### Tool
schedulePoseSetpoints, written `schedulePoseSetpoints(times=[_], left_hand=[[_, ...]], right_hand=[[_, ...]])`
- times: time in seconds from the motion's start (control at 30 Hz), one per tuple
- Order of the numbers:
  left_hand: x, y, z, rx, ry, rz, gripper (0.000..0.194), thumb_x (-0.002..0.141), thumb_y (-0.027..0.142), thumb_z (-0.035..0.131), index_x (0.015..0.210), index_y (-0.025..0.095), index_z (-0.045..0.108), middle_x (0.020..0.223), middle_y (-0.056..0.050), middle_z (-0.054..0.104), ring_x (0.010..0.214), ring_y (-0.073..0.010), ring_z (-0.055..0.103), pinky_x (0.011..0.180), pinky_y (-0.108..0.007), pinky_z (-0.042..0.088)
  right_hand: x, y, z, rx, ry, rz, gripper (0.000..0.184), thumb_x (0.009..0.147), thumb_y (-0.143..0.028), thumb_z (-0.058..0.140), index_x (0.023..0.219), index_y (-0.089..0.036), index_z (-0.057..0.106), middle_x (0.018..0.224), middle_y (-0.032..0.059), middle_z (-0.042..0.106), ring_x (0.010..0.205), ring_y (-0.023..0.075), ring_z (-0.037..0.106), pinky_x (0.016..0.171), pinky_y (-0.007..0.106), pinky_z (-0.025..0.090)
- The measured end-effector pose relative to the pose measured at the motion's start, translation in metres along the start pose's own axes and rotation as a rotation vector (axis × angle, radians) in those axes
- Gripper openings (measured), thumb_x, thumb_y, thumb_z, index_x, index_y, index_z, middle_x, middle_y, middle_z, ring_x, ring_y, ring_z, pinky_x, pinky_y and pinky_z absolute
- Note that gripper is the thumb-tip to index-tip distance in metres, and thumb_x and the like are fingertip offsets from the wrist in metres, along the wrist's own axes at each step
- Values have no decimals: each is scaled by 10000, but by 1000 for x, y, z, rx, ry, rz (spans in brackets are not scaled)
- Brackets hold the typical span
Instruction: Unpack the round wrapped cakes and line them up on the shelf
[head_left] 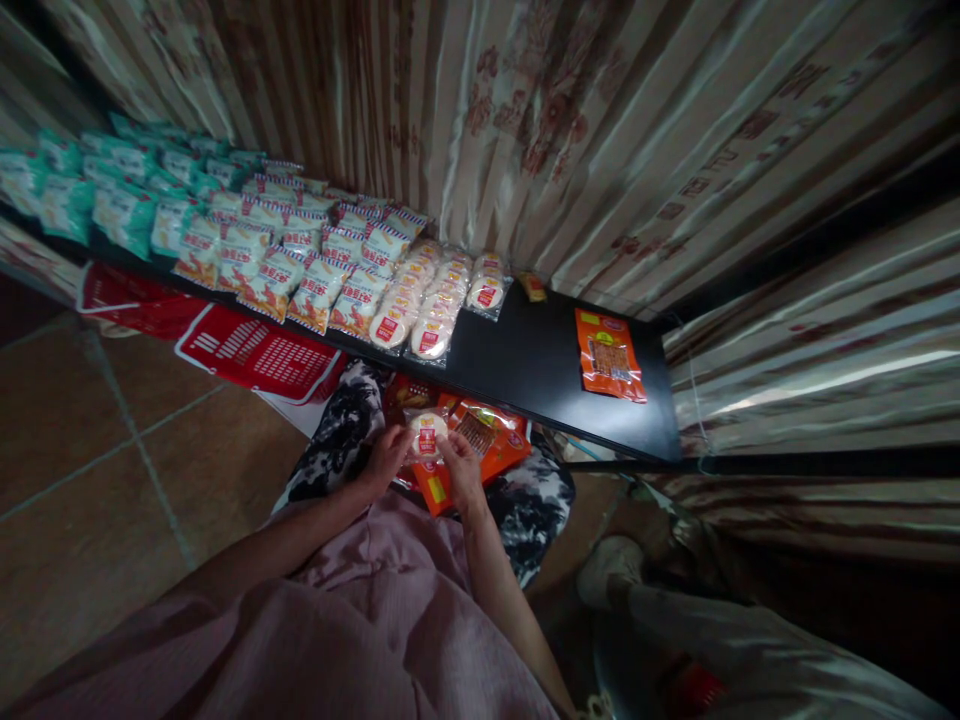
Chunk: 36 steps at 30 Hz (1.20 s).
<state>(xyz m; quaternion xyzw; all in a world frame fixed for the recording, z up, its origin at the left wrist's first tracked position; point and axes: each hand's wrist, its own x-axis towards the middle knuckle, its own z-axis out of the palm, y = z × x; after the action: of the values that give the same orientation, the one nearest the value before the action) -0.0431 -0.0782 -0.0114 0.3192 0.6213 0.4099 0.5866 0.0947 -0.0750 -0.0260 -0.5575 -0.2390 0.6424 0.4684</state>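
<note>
Between my two hands, over my lap, is a round white rice cracker pack point(428, 436) in clear wrap with a red label. My left hand point(390, 455) pinches its left edge, and my right hand point(460, 466) grips its right edge. Beneath it on my lap lie orange snack bags point(491, 445), partly hidden by my hands. Matching rice cracker packs point(431, 338) lie in overlapping rows on the black shelf point(517, 355) in front of me. One short row point(487, 290) of them is at the right of the others.
White-and-orange snack bags point(274, 278) and teal bags point(124, 215) fill the shelf's left part. An orange bag point(609, 355) and a small yellow packet point(532, 287) lie on its right part. Red baskets point(259, 355) are under the shelf; curtains point(540, 120) hang behind. Another person's leg point(720, 640) is at lower right.
</note>
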Motion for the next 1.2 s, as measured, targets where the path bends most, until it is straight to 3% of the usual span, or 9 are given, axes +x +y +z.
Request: schedulePoseSetpoints(times=[0.23, 0.47, 0.67, 0.8, 1.0, 1.1, 1.2], left_hand=[[2, 0, 0, 92, 47, 96, 233, 791, 410, 497, 704, 194, 512, 683, 15, 566, 694, -136, 563, 630, -227, 477], [3, 1, 1, 93, 62, 123, 328, 763, 505, 476, 672, 190, 497, 582, 33, 505, 550, -116, 491, 498, -215, 396], [3, -2, 1, 63, 38, 97, 310, 787, 486, 457, 695, 193, 500, 516, 42, 494, 480, -113, 462, 478, -222, 371], [4, 0, 2, 71, 59, 74, 256, 789, 420, 479, 724, 181, 543, 592, 13, 560, 550, -133, 518, 535, -240, 406], [7, 2, 1, 93, 211, 98, 96, 715, 257, 589, 771, 181, 570, 717, -9, 616, 711, -161, 584, 717, -277, 447], [8, -2, 0, 17, 171, 83, 102, 690, 229, 622, 769, 180, 578, 699, 1, 607, 688, -154, 576, 703, -272, 451], [8, -6, 1, -172, 76, -17, 193, 708, 311, 647, 834, 173, 598, 756, -18, 628, 690, -161, 590, 647, -273, 469]], right_hand=[[-9, -10, 8, 43, -18, -5, 354, 623, -426, 736, 861, -204, 598, 733, -22, 679, 603, 127, 607, 624, 264, 498], [-15, -17, 10, 124, -83, 2, 358, 641, -411, 752, 910, -201, 647, 777, -9, 709, 636, 122, 630, 644, 240, 506], [-18, -20, 14, 144, -35, -11, 355, 604, -384, 780, 888, -202, 665, 766, -10, 708, 632, 118, 628, 611, 225, 507], [-20, -23, 17, 98, 7, -37, 388, 604, -403, 774, 915, -199, 665, 775, -2, 704, 635, 127, 629, 602, 242, 515], [-22, -23, 20, -60, -18, -97, 465, 640, -455, 735, 1020, -198, 657, 851, 14, 701, 662, 136, 625, 589, 248, 519], [-25, -23, 24, -191, -8, -184, 438, 691, -470, 686, 1029, -192, 661, 860, 17, 695, 696, 136, 615, 639, 253, 524], [-28, -26, 28, -323, -6, -306, 377, 752, -446, 630, 1027, -192, 670, 897, 30, 688, 735, 142, 609, 673, 259, 518]])
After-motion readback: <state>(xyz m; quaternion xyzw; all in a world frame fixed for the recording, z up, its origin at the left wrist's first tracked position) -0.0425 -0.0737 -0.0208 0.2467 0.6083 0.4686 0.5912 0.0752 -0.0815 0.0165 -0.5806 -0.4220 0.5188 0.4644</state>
